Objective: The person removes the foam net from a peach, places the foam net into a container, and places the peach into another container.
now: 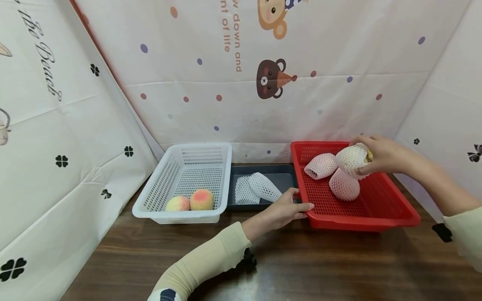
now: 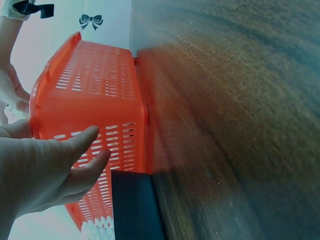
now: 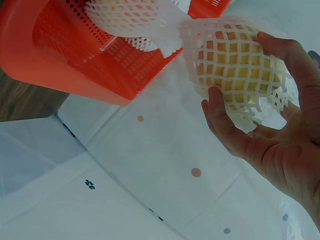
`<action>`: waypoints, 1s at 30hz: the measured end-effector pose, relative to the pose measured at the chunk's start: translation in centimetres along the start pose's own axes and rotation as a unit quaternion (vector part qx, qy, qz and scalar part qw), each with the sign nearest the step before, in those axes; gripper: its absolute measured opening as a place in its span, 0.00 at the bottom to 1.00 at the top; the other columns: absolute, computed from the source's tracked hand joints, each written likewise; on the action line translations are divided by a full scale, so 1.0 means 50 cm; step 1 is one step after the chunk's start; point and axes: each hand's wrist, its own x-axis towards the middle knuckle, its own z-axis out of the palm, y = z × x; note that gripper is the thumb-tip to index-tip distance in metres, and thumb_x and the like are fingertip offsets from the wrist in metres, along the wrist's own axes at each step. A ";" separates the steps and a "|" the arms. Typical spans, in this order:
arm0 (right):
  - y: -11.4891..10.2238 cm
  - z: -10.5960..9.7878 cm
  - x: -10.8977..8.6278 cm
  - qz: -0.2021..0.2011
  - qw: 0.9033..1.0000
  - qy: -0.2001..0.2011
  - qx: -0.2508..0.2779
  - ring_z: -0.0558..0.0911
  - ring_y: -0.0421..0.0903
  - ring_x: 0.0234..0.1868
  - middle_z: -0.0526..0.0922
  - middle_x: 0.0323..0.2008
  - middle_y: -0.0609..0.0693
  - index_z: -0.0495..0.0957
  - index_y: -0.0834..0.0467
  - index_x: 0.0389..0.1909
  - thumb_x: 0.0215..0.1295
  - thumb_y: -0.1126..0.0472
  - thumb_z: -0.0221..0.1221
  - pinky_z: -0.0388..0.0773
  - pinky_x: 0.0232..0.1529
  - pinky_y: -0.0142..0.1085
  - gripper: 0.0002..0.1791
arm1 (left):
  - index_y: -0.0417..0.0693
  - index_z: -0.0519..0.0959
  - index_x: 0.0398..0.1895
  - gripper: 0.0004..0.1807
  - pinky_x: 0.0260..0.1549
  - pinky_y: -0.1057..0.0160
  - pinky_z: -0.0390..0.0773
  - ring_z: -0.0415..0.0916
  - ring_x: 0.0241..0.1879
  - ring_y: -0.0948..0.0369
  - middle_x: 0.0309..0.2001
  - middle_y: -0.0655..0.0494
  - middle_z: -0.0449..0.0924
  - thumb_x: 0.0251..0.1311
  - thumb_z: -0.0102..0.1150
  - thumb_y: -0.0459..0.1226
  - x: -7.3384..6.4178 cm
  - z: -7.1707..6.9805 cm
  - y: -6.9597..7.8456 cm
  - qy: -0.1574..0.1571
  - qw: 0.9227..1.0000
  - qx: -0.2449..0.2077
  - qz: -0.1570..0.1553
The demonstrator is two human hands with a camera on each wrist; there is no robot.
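"Dark brown wooden worktop [image 1: 308, 267], printed white cloth [image 1: 211, 113] behind. Right grip [image 1: 384, 154]?"
"Grasping a yellow rounded fruit in white foam netting [image 1: 350, 159], held above the red perforated plastic basket [image 1: 354, 224]."
"Left grip [image 1: 284, 211]?"
"Pinching that basket's left rim; two pale foam-netted pieces [image 1: 344, 186] lie inside."
"Rest?"
"White perforated plastic basket [image 1: 188, 215] at left, two round yellow-pink peaches [image 1: 202, 200] inside. Shallow dark tray [image 1: 284, 175] between baskets, white net sleeves [image 1: 263, 187] in it."

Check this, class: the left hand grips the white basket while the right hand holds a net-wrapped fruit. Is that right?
Wrong basket: the head view shows the left hand gripping the red basket. The right hand does hold a net-wrapped fruit.
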 end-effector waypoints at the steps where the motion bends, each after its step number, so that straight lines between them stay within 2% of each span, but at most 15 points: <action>1: -0.001 -0.003 0.000 0.001 1.000 0.000 -0.001 0.77 0.69 0.48 0.72 0.55 0.77 0.70 0.60 0.62 0.44 0.55 0.80 0.82 0.36 0.59 0.44 | 0.44 0.63 0.61 0.25 0.57 0.52 0.80 0.80 0.52 0.52 0.64 0.43 0.65 0.66 0.63 0.27 0.000 0.000 0.001 0.000 1.000 0.000 0.000; 12: -0.016 -0.029 -0.010 0.024 1.000 -0.005 0.000 0.77 0.71 0.48 0.71 0.56 0.77 0.67 0.58 0.65 0.46 0.53 0.80 0.83 0.35 0.59 0.46 | 0.44 0.63 0.63 0.27 0.56 0.51 0.81 0.79 0.52 0.53 0.63 0.44 0.66 0.65 0.63 0.27 -0.002 0.005 0.001 0.010 1.000 0.003 0.001; 18: -0.034 -0.030 -0.013 0.024 1.000 -0.003 0.000 0.77 0.69 0.47 0.70 0.57 0.76 0.68 0.57 0.65 0.46 0.52 0.79 0.84 0.34 0.57 0.45 | 0.43 0.63 0.64 0.28 0.55 0.51 0.81 0.79 0.52 0.52 0.61 0.44 0.66 0.65 0.63 0.27 -0.007 0.004 0.001 0.014 1.000 0.005 0.005; 23: -0.052 -0.029 -0.018 0.014 1.000 0.000 -0.003 0.78 0.67 0.48 0.72 0.56 0.74 0.69 0.56 0.66 0.45 0.52 0.80 0.83 0.35 0.57 0.46 | 0.43 0.63 0.64 0.27 0.56 0.52 0.81 0.78 0.55 0.51 0.59 0.46 0.67 0.67 0.63 0.29 -0.016 -0.008 0.006 0.010 1.000 0.011 0.009; 26: -0.060 -0.030 -0.021 0.006 1.000 0.006 -0.003 0.77 0.67 0.48 0.72 0.56 0.74 0.69 0.56 0.65 0.44 0.52 0.80 0.83 0.35 0.56 0.46 | 0.43 0.63 0.65 0.25 0.57 0.52 0.80 0.77 0.58 0.53 0.62 0.46 0.65 0.69 0.61 0.31 -0.024 -0.020 0.014 0.004 0.999 0.031 0.021; 30: -0.074 -0.031 -0.026 -0.007 1.000 0.014 -0.003 0.77 0.67 0.50 0.73 0.57 0.73 0.70 0.55 0.64 0.44 0.52 0.81 0.82 0.38 0.58 0.45 | 0.44 0.64 0.68 0.26 0.60 0.54 0.78 0.74 0.61 0.55 0.71 0.45 0.61 0.71 0.58 0.33 -0.039 -0.035 0.027 -0.003 0.997 0.069 0.041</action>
